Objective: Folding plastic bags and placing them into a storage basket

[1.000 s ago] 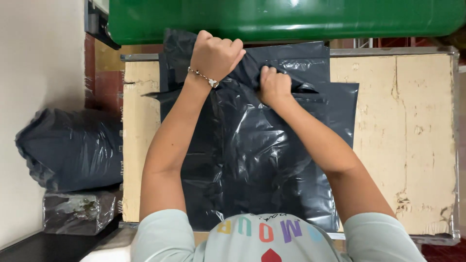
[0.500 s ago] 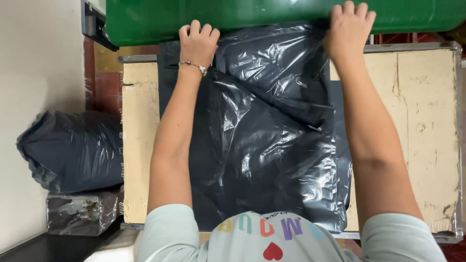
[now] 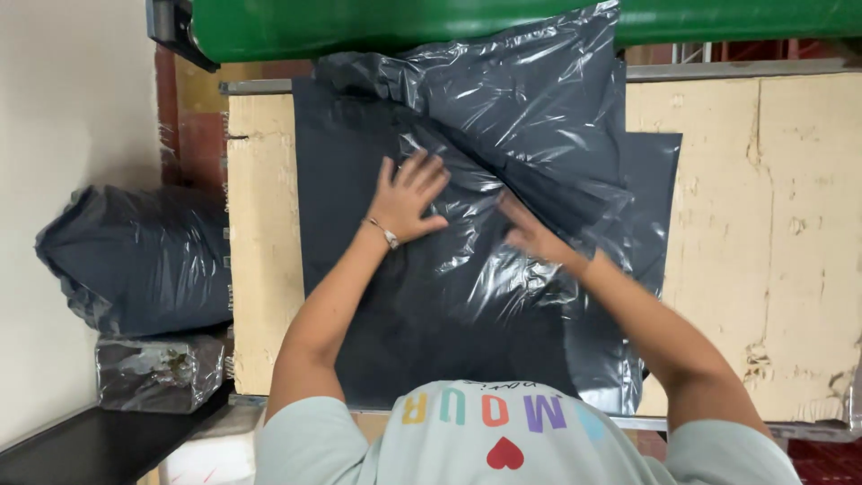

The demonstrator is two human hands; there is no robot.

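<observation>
**Two hands flat on black plastic bags**

A worn, pale counter (image 3: 772, 224) with chipped facing stands beside a cream wall; a green bin (image 3: 359, 22) sits at its far edge. One glossy black bag (image 3: 503, 180) lies spread over flat dark bags, probably several. The left hand (image 3: 409, 198) presses it, fingers splayed; the right hand (image 3: 530, 233), blurred, lies open, gripping nothing. Two wrapped bundles sit left: one dark (image 3: 135, 256), one clear-wrapped (image 3: 157, 370).

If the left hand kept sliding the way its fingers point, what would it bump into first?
The left hand lies flat on the black plastic bag, fingers pointing up and away. It would probably meet the bag's raised fold first, then the green bin.
</observation>
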